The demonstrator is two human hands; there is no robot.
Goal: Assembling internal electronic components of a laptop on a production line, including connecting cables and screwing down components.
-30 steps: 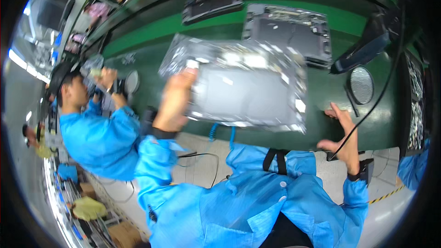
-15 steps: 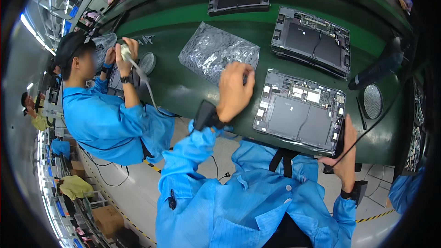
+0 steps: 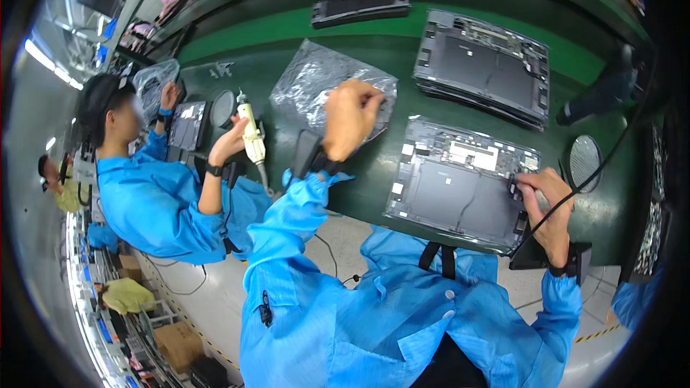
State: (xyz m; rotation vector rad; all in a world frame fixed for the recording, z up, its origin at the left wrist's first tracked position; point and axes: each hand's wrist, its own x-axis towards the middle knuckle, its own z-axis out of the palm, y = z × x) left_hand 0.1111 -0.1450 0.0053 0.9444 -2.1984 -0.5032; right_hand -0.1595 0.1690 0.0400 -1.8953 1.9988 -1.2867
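Note:
An opened laptop base, its circuit board and dark battery exposed, lies at the bench's front edge. Over its right side is my right hand, fingers closed in a pinch at a small black piece whose kind I cannot make out. My left hand hovers over the lower right of a silvery clear plastic bag, left of the laptop base. Its fingers are curled with thumb and forefinger together; anything between them is too small to tell.
More opened laptop bases are stacked behind, with another pile farther back. A dark cylindrical tool and round mesh disc are at right; a black cable crosses there. At left, a co-worker holds a pale electric screwdriver.
My right hand has moved up from the laptop base's lower right corner onto its right side, fingers now pinched. My left hand has shifted slightly up and left. The co-worker's screwdriver has come lower.

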